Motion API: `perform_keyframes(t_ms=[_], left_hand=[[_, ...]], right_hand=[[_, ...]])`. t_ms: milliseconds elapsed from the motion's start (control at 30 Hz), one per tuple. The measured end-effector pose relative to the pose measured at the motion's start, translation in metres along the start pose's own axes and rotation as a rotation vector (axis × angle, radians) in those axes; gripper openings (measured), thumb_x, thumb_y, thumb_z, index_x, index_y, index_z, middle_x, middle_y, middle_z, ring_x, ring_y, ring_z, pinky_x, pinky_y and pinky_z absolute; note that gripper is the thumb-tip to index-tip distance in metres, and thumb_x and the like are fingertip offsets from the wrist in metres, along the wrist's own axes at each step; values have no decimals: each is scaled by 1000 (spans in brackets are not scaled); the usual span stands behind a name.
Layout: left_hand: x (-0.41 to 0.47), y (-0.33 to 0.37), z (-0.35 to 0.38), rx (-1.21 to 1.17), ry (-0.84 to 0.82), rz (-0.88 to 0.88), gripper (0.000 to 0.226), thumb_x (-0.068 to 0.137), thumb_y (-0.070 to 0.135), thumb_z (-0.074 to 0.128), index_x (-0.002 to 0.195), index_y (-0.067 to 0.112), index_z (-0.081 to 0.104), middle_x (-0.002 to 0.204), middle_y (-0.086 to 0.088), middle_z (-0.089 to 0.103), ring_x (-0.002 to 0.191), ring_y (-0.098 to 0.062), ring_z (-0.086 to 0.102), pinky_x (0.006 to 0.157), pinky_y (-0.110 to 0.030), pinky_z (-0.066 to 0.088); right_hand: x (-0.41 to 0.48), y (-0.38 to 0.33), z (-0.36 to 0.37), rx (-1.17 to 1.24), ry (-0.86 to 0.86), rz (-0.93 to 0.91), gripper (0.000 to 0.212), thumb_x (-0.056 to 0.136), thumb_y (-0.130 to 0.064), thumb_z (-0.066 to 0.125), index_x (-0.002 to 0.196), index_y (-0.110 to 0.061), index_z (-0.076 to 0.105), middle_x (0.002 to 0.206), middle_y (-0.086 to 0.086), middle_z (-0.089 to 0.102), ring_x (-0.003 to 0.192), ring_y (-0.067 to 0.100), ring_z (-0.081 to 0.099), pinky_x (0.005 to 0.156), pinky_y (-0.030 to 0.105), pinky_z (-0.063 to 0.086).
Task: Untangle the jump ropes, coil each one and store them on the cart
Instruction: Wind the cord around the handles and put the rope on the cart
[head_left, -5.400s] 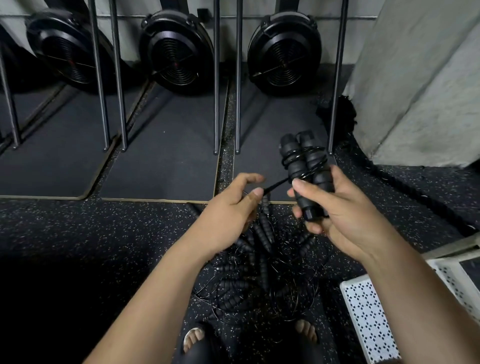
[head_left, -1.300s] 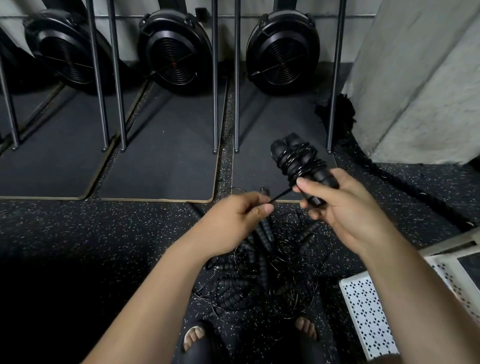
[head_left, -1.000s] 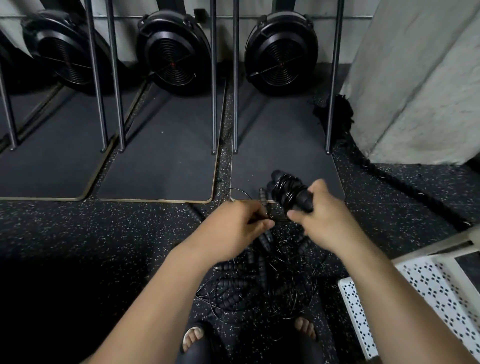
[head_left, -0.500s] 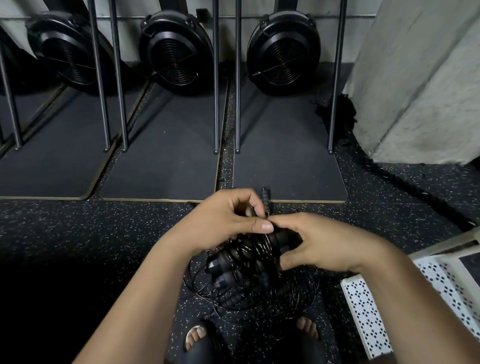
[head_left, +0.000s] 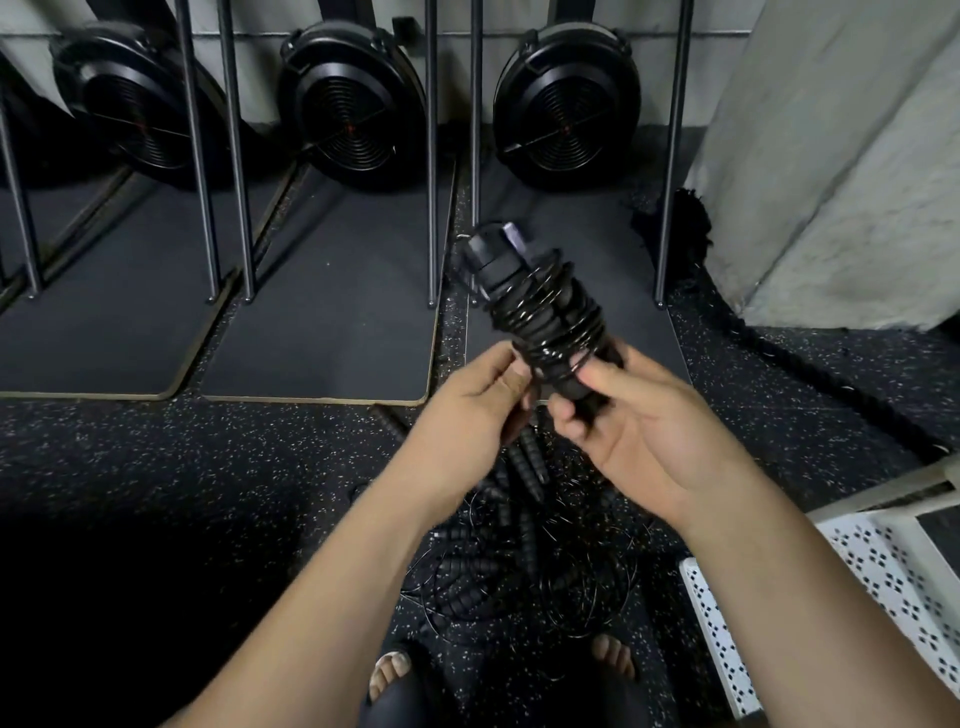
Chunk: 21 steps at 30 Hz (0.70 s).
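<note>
Right hand (head_left: 639, 431) clamps the handles of a coiled jump rope (head_left: 540, 306) above the tangled pile (head_left: 519, 561) on the floor; left hand (head_left: 467, 415) pinches its cable tail. Tucking that tail under a wrap should stop it unwinding before it goes to the cart (head_left: 883, 582), near right.

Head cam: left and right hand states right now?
Left hand: pinches the cable on the wound jump rope.
Right hand: grips the wound jump rope by its handles.
</note>
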<state>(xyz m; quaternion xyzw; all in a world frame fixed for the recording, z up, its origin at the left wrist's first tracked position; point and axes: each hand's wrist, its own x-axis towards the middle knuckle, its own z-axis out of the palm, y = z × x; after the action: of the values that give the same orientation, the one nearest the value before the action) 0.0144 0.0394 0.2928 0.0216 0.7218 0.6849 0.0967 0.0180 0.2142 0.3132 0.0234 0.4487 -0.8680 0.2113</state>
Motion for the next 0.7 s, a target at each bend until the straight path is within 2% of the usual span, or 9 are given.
perform_keyframes(t_ms=[100, 167, 267, 333, 400, 467, 600, 700], left_hand=[[0, -7, 12, 67, 17, 13, 18, 103, 35, 53, 95, 38, 69, 80, 17, 64, 76, -8, 53, 76, -35, 43], [-2, -5, 16, 48, -2, -78, 18, 91, 38, 55, 90, 44, 72, 83, 19, 69, 86, -8, 60, 90, -41, 47], [-8, 3, 16, -28, -92, -203, 18, 87, 32, 59, 92, 34, 76, 98, 13, 77, 102, -13, 66, 103, -42, 46], [-10, 5, 12, -13, -120, -223, 17, 95, 24, 60, 96, 27, 77, 100, 15, 80, 103, -8, 69, 104, -38, 47], [-9, 5, 8, 4, -134, -243, 20, 96, 21, 60, 88, 28, 77, 83, 20, 76, 83, 2, 68, 96, -38, 50], [-9, 7, 6, 35, -150, -246, 23, 95, 23, 61, 79, 31, 77, 71, 20, 69, 69, 4, 62, 89, -38, 48], [-8, 3, 3, 67, -149, -234, 18, 95, 29, 62, 93, 25, 79, 91, 11, 79, 83, -3, 68, 90, -37, 51], [-7, 0, 1, 70, -154, -228, 22, 97, 32, 60, 100, 25, 80, 103, 3, 82, 99, -15, 75, 99, -41, 55]], right_hand=[[5, 5, 3, -64, 117, -26, 30, 94, -4, 63, 124, -2, 61, 96, 18, 65, 69, 19, 61, 57, 24, 49], [6, 5, -1, -142, 165, -11, 27, 92, -3, 66, 119, -3, 62, 88, 16, 68, 65, 21, 63, 55, 25, 50], [5, -4, -11, -285, 195, 53, 20, 92, -8, 74, 110, -8, 67, 87, 11, 73, 75, 23, 70, 63, 33, 60], [4, -9, -18, -386, 165, 91, 28, 82, -16, 82, 107, -10, 69, 84, 5, 72, 82, 20, 70, 70, 37, 63], [3, -12, -22, -439, 134, 113, 38, 74, -19, 85, 107, -8, 69, 83, 4, 71, 78, 16, 69, 66, 34, 61], [1, -14, -26, -453, 112, 134, 41, 73, -15, 86, 109, -5, 69, 86, 7, 73, 80, 17, 71, 69, 34, 61], [1, -17, -32, -493, 34, 204, 50, 80, -9, 85, 126, 1, 70, 114, 19, 78, 100, 27, 76, 82, 36, 63], [1, -17, -32, -529, 31, 204, 46, 82, -6, 82, 125, 1, 70, 108, 15, 80, 99, 25, 78, 78, 31, 63]])
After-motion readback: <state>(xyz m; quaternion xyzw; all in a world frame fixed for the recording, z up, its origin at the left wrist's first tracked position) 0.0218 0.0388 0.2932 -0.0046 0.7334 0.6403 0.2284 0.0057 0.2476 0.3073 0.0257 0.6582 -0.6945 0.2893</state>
